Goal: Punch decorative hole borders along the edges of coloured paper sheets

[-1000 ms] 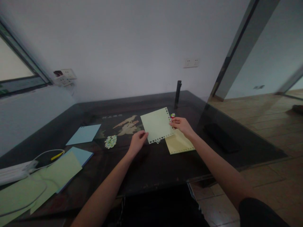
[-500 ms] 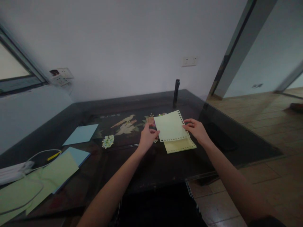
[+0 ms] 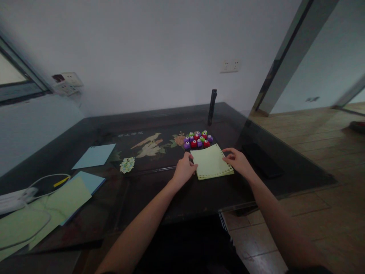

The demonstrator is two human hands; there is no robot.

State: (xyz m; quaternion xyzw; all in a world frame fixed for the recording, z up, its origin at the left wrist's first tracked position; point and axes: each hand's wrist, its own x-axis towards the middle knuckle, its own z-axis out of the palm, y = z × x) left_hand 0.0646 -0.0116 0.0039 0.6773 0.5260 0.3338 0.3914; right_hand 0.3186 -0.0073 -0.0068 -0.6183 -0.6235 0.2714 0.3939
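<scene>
A pale yellow-green sheet of paper (image 3: 209, 160) lies almost squarely over another sheet, whose edge shows below it. Small punched holes run along its right and lower edges. My left hand (image 3: 184, 168) pinches the sheet's left edge between thumb and fingers. On the opposite side, my right hand (image 3: 237, 163) is closed on the right edge. Just beyond the paper stands a cluster of small red, purple and green blocks (image 3: 199, 143) with round white tops, which look like craft punches.
Left of my hands sits a small heap of paper cut-outs (image 3: 127, 165). A blue sheet (image 3: 95, 156), green sheets (image 3: 65, 198) and a white cable (image 3: 42, 178) are farther left. A black upright cylinder (image 3: 211, 107) stands at the back; a dark flat object (image 3: 262, 160) lies right.
Both hands have lowered the top sheet toward me, and it now covers most of the sheet beneath. The coloured blocks, mostly hidden before, have come into view.
</scene>
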